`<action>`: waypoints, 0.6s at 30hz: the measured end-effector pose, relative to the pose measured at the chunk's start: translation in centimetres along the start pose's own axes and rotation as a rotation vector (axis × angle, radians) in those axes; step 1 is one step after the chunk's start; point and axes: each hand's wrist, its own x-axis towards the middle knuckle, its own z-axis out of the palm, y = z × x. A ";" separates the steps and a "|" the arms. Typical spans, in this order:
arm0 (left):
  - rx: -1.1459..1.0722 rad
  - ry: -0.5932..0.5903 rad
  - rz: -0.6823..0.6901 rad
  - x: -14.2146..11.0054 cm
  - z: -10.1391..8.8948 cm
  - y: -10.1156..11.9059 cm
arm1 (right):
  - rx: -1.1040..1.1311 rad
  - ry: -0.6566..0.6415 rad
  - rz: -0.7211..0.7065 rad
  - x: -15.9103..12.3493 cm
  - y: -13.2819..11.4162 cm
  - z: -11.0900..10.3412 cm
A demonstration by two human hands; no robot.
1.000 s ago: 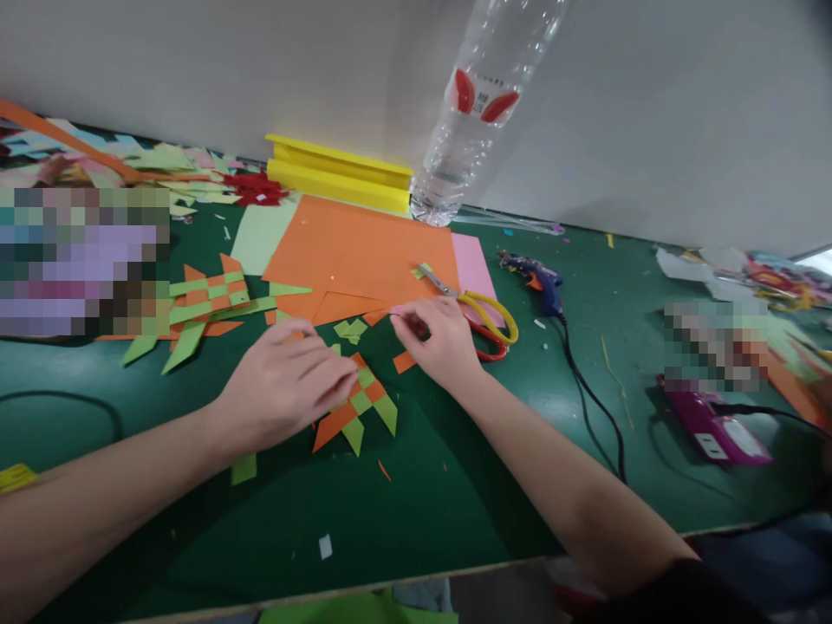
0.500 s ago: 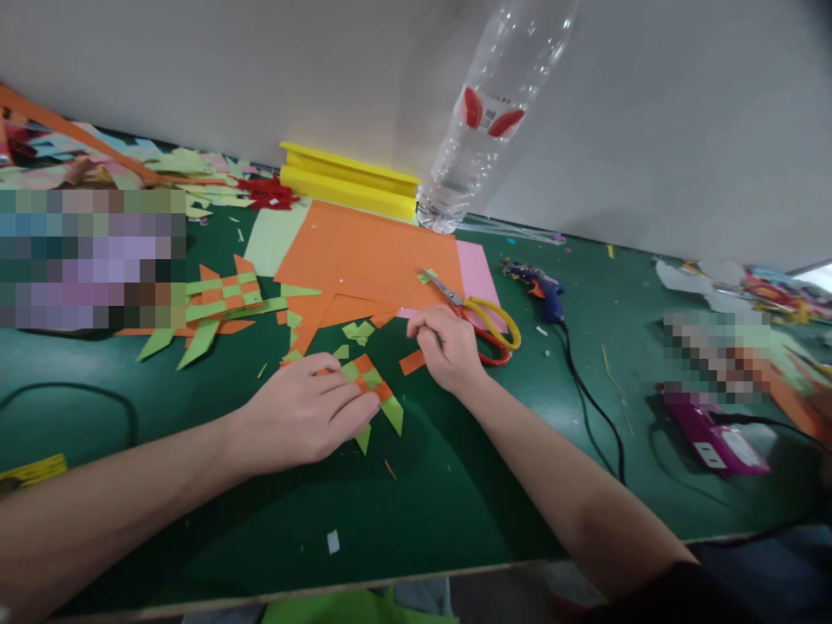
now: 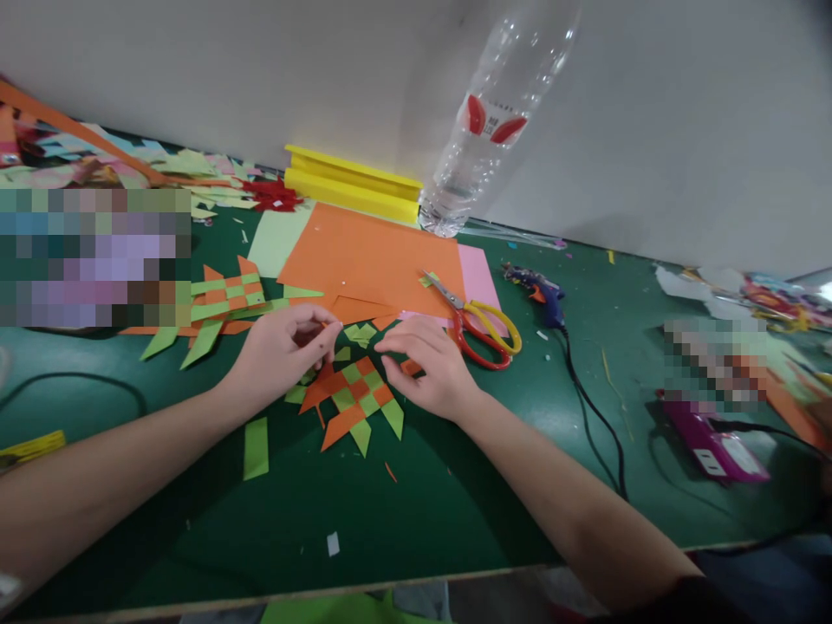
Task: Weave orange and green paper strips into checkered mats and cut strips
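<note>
Left hand, fingertips bunched, its hold unclear, and right hand, thumb and fingers loosely parted, flank a flat, checkered orange-and-green paper weave.

Matt paper weave, glossy plastic bottle

Room lies across the near table; scissors (and bottle) obstruct beyond.
</note>
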 end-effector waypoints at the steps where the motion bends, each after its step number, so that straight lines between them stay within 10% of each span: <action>1: -0.024 0.004 -0.011 0.1 0.0 0.0 | 0.021 -0.020 -0.012 0.0 -0.2 0.0; 9: -0.059 -0.004 -0.028 0.0 0.2 0.0 | -0.043 -0.334 -0.072 -0.7 -0.6 0.9; 18: -0.088 -0.023 -0.075 0.3 0.2 -0.2 | 0.130 -0.080 -0.025 -0.4 -0.4 0.7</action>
